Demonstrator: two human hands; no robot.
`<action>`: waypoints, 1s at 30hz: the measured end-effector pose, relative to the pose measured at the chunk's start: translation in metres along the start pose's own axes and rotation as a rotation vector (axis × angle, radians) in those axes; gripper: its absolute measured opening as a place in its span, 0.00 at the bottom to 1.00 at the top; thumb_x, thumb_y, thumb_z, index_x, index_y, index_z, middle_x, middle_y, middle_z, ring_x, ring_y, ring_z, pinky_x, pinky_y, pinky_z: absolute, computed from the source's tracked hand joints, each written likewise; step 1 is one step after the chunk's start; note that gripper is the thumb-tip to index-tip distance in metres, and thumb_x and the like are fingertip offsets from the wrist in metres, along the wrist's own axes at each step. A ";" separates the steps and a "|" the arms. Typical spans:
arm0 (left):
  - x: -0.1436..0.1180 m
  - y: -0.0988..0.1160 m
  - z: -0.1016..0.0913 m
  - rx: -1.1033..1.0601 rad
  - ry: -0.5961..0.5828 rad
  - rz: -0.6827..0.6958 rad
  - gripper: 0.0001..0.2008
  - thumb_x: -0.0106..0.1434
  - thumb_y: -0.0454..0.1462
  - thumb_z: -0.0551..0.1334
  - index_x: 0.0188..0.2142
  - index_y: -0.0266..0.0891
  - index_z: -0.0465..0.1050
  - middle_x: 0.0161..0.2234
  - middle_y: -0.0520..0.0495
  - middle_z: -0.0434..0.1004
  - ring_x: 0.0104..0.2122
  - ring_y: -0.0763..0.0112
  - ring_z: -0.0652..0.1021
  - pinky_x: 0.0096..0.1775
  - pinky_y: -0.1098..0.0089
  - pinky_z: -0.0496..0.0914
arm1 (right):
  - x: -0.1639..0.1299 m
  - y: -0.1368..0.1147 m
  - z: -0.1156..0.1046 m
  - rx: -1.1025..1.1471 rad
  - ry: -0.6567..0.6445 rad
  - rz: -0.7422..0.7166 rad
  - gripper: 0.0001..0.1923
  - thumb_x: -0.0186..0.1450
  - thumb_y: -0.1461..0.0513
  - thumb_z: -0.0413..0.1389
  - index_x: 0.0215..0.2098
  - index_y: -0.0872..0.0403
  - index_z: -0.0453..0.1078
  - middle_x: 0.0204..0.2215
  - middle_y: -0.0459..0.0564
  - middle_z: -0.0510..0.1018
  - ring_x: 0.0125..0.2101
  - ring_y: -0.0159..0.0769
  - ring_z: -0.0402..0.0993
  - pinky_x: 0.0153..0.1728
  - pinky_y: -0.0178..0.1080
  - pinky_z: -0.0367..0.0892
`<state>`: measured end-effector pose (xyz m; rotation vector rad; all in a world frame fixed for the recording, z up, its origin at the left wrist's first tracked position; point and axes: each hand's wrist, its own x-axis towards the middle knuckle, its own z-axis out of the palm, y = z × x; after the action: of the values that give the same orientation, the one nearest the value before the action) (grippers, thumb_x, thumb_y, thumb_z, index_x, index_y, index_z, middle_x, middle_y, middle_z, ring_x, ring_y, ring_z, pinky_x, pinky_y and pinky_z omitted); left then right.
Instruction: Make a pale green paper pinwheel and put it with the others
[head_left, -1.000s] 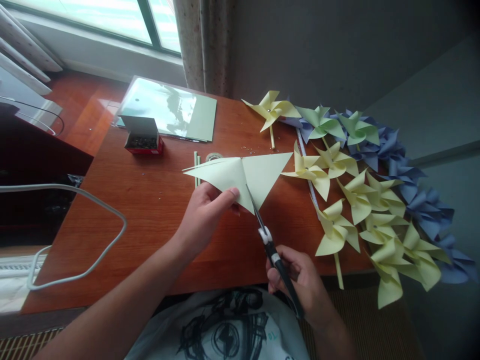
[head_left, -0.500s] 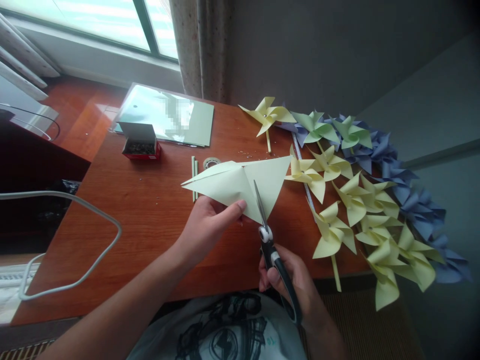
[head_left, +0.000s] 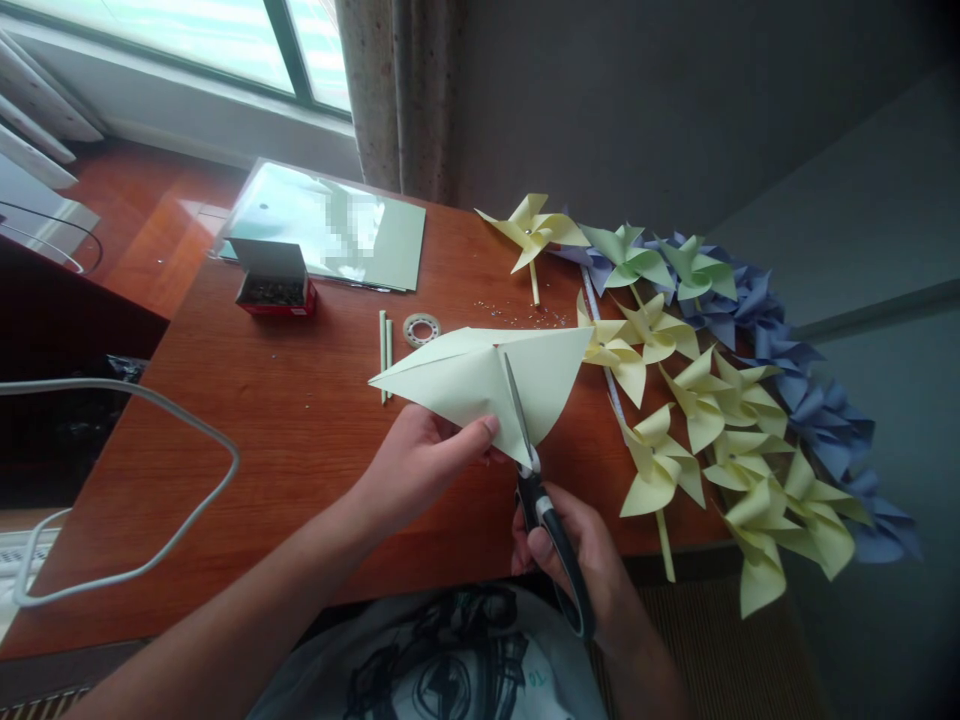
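A pale yellow-green sheet of paper, creased and partly slit, is held above the table by my left hand. The thumb of that hand presses on top; its other fingers are mostly hidden beneath the sheet. My right hand grips black-handled scissors with white parts at the pivot. One blade lies over the paper's right part, pointing away from me toward the sheet's middle. The other blade is hidden under the paper. Just beyond the sheet are a roll of tape and two thin pale paper sticks.
Several yellow pinwheels, green pinwheels and blue ones crowd the table's right side, near a ruler. A red box of small dark pieces and a clear folder of paper lie back left. A white cable loops at left.
The paper has shifted slightly right and toward me, deeper between the scissor blades, so its near edge sits closer to the pivot. Both hands keep their holds.
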<state>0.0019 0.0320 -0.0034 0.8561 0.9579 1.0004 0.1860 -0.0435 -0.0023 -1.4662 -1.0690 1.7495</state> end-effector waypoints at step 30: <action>0.000 -0.002 0.000 0.164 0.133 0.083 0.18 0.62 0.45 0.68 0.48 0.38 0.78 0.51 0.42 0.81 0.52 0.55 0.78 0.55 0.61 0.70 | -0.002 0.005 -0.004 -0.049 0.001 0.010 0.25 0.60 0.42 0.62 0.33 0.55 0.67 0.23 0.44 0.70 0.23 0.31 0.68 0.26 0.34 0.62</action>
<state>0.0025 0.0313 -0.0051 0.9817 1.1370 1.0706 0.1902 -0.0471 -0.0053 -1.5052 -1.1131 1.7402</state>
